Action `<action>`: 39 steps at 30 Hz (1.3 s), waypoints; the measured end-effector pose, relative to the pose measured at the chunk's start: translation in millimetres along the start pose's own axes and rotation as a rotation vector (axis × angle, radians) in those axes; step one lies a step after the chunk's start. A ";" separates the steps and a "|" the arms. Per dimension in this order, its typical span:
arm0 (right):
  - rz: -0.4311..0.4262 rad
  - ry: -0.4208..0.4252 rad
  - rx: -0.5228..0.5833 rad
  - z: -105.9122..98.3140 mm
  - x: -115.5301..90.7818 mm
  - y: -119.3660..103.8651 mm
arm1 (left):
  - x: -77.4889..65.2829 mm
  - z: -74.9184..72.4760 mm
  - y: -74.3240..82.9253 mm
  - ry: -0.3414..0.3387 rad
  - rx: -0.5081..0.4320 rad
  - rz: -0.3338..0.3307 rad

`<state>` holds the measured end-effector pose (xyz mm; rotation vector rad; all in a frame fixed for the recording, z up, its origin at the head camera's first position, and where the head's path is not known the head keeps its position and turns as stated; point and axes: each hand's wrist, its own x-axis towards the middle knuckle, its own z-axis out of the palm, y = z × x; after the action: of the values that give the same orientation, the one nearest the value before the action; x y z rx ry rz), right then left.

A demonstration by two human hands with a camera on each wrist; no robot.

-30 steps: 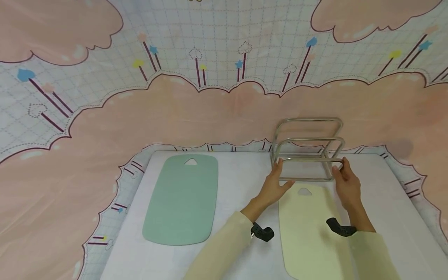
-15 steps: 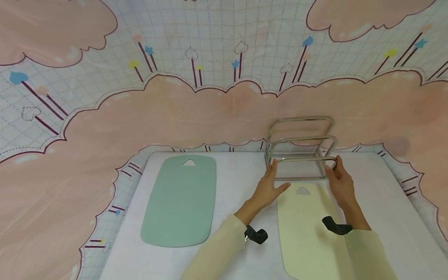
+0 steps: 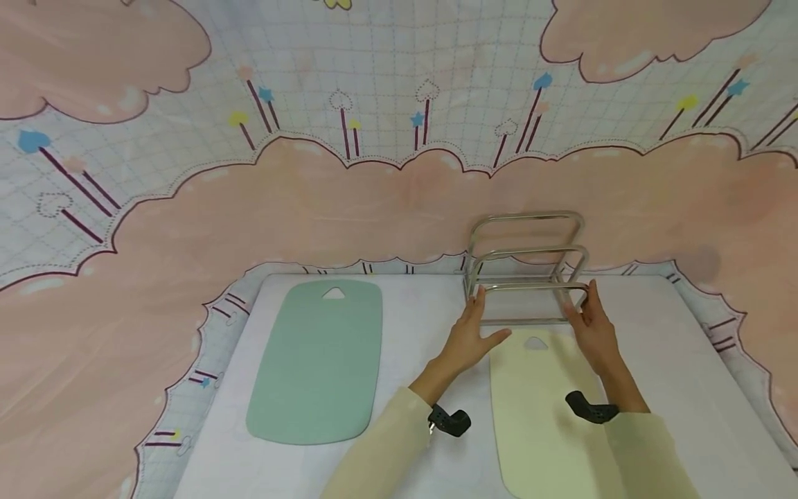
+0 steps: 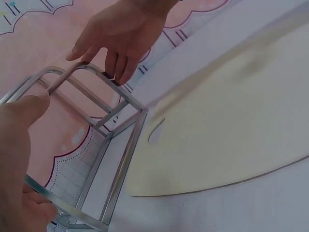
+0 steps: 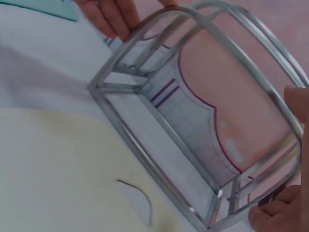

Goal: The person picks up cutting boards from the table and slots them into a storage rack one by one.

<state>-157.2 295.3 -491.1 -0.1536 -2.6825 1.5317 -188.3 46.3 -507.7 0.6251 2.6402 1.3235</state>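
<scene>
A metal wire rack with several rounded upright loops stands toward the back of the white table. At its left end, my left hand holds the front loop. My right hand grips the right end of the same loop. In the left wrist view, the left thumb lies over the top bar while fingers curl at the side. The right wrist view has the right thumb on the bar and curled fingers below. Just in front of the rack lies a pale yellow cutting board with a cut-out handle hole.
A green cutting board lies flat on the left part of the white table. Behind the table hangs a patterned cloth with pink cloud shapes, close behind the rack. Dark wrist devices sit on both forearms.
The rack has slid a little left along the table with both hands on it. Both cutting boards lie where they were; the head view has shifted slightly.
</scene>
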 end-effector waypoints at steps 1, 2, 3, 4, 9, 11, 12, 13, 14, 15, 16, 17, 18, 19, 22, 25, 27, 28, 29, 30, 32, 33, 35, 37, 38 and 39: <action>-0.007 -0.003 0.002 2.3 -0.6 0.9 | -1.2 -0.4 -0.9 0.005 -0.006 0.003; -0.018 -0.003 0.002 4.9 -1.3 2.2 | -2.5 -0.5 -1.8 0.012 -0.016 0.008; -0.029 -0.002 0.008 7.7 -2.2 3.5 | -4.1 -0.7 -3.0 0.017 -0.025 0.015; -0.040 0.000 0.020 10.5 -3.2 5.3 | -5.7 -0.8 -4.2 0.021 -0.028 0.020; -0.102 0.038 0.065 20.0 -5.7 8.9 | -13.2 -1.5 -9.7 0.036 -0.035 0.029; -0.114 0.048 0.092 20.5 -4.2 6.8 | -14.5 -2.6 -10.6 0.043 -0.029 0.030; -0.115 0.048 0.105 20.1 -3.2 5.6 | -14.7 -3.3 -10.8 0.047 -0.024 0.033; -0.113 0.047 0.112 19.7 -2.1 4.5 | -14.7 -4.1 -11.0 0.051 -0.019 0.032; -0.110 0.046 0.118 19.4 -0.8 3.5 | -14.8 -5.1 -11.3 0.053 -0.014 0.032; -0.105 0.044 0.127 19.1 0.4 2.4 | -14.7 -5.8 -11.6 0.056 -0.008 0.030; -0.101 0.043 0.123 19.0 1.6 1.4 | -14.7 -6.7 -11.9 0.060 -0.003 0.028; -0.098 0.042 0.121 19.1 2.2 0.2 | -14.7 -7.4 -12.3 0.064 -0.003 0.027; -0.098 0.041 0.127 19.3 2.8 -1.0 | -14.9 -8.2 -12.8 0.065 -0.003 0.023; -0.099 0.040 0.135 19.7 3.1 -3.0 | -15.3 -9.0 -13.3 0.067 -0.004 0.020; -0.112 0.036 0.160 20.5 -0.7 -16.4 | -17.5 -10.6 -16.4 0.075 0.003 0.024; -0.132 0.027 0.184 21.0 -6.3 -30.4 | -20.7 -13.3 -18.6 0.079 0.022 0.035; -0.138 0.024 0.175 21.9 -8.9 -36.6 | -22.5 -15.4 -19.9 0.081 0.039 0.047; -0.140 0.023 0.176 22.6 -8.8 -37.2 | -23.4 -16.7 -20.3 0.082 0.047 0.052; -0.144 0.022 0.179 23.3 -8.4 -37.3 | -24.3 -18.0 -20.7 0.084 0.051 0.058; -0.147 0.020 0.185 23.9 -7.2 -36.1 | -25.2 -19.2 -21.3 0.084 0.058 0.061; -0.147 0.015 0.193 26.2 -4.1 -31.7 | -27.0 -21.2 -22.9 0.088 0.060 0.061; -0.149 0.011 0.198 27.4 -1.9 -27.8 | -28.2 -22.3 -23.3 0.091 0.057 0.059; -0.153 0.004 0.205 30.1 1.8 -20.6 | -30.3 -24.0 -24.4 0.094 0.052 0.053; -0.156 -0.001 0.208 32.8 4.4 -15.0 | -32.3 -25.3 -25.1 0.098 0.046 0.046; -0.160 -0.001 0.209 34.1 5.0 -13.4 | -33.0 -25.6 -25.5 0.100 0.044 0.042; -0.163 -0.002 0.210 34.9 5.4 -12.4 | -33.7 -25.9 -25.8 0.103 0.040 0.043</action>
<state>-166.6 259.8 -498.2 0.0733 -2.4437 1.7454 -173.2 -0.5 -514.8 0.6392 2.7560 1.3535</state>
